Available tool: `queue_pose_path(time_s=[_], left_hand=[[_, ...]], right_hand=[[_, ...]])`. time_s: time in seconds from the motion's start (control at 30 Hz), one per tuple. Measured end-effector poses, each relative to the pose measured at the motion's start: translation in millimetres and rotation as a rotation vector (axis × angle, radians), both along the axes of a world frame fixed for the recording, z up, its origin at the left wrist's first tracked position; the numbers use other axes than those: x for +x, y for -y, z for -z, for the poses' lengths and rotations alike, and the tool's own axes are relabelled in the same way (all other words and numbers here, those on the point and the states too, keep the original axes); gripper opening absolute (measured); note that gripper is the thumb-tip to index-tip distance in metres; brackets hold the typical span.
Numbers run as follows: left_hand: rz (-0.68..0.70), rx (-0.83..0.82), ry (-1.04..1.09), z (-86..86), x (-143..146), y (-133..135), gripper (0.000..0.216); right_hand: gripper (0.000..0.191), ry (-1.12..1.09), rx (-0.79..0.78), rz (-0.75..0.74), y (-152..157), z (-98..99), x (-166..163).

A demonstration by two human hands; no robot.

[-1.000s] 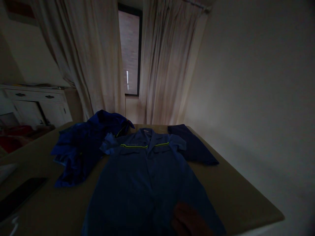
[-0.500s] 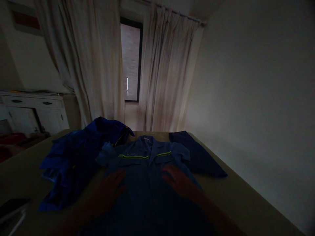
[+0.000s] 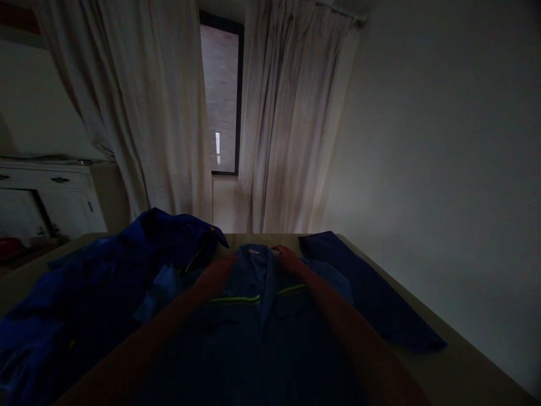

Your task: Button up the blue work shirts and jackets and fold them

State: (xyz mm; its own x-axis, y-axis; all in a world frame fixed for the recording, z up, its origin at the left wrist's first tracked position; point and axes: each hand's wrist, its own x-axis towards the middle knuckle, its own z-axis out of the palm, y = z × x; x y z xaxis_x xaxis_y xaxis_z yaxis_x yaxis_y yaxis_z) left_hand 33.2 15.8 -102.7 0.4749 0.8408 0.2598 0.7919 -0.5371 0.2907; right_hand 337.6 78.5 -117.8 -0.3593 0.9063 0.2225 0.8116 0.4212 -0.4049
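A blue work shirt (image 3: 249,321) with yellow-green chest stripes lies spread, its collar (image 3: 255,252) away from me. My left hand (image 3: 220,272) is at the shirt's left shoulder, close to the collar. Motion and dim light smear its fingers, so their closing cannot be made out. On the other side of the collar, my right hand (image 3: 288,259) reaches the right shoulder. Its fingers are bent but apart, with nothing visible between them. Both forearms cross over the shirt's front and hide parts of the stripes and sleeves.
A heap of brighter blue clothing (image 3: 105,276) lies on the left. Folded dark blue cloth (image 3: 367,287) lies at the right on the olive-brown surface (image 3: 426,366). Beyond are curtains (image 3: 169,124), a window (image 3: 222,96) and a white cabinet (image 3: 67,197); a wall (image 3: 443,169) borders the right.
Both hands have moved forward from over the shirt's chest to either side of its collar. The view has shifted closer, and the clothes appear larger.
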Motion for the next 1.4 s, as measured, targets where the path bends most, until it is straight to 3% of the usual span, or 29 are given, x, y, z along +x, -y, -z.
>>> queue_pose_path(time_s=[0.13, 0.3, 0.47, 0.6, 0.77, 0.9, 1.07, 1.17, 1.3, 1.4], left_hand=[[0.068, 0.005, -0.141, 6.2, 14, -36, 0.05], [0.057, -0.073, -0.308, 9.0, 18, -75, 0.032], [0.014, -0.105, -0.3, -0.2, 18, -105, 0.023], [-0.059, -0.078, -0.267, 2.4, 36, -112, 0.027], [-0.152, 0.003, -0.19, 19.4, 62, -86, 0.04], [-0.155, 0.052, -0.108, 24.8, 60, -50, 0.037], [-0.005, -0.056, -0.018, 43.3, 51, -3, 0.029], [-0.017, -0.006, -0.062, 55.1, 54, 15, 0.033], [-0.008, -0.017, -0.093, 47.7, 47, 27, 0.038], [-0.051, -0.019, -0.124, 31.9, 9, 32, 0.042]], right_hand=[[0.054, 0.055, -0.021, -0.152, -21, 6.8, 10], [0.03, 0.108, -0.05, -0.256, -40, 8.1, 17], [0.02, 0.11, -0.029, -0.166, -65, 5.1, 15], [0.021, 0.103, -0.007, -0.031, -76, 8.0, -4], [0.048, 0.113, 0.051, 0.061, -48, 16.6, -36], [0.034, 0.07, 0.196, 0.166, -10, 14.6, -44], [0.041, 0.036, -0.067, 0.106, 27, 16.8, -55], [0.035, 0.029, -0.008, 0.064, 42, 24.4, -66], [0.029, 0.007, 0.09, 0.035, 60, 31.6, -69], [0.028, 0.038, 0.119, -0.099, 78, 34.2, -59]])
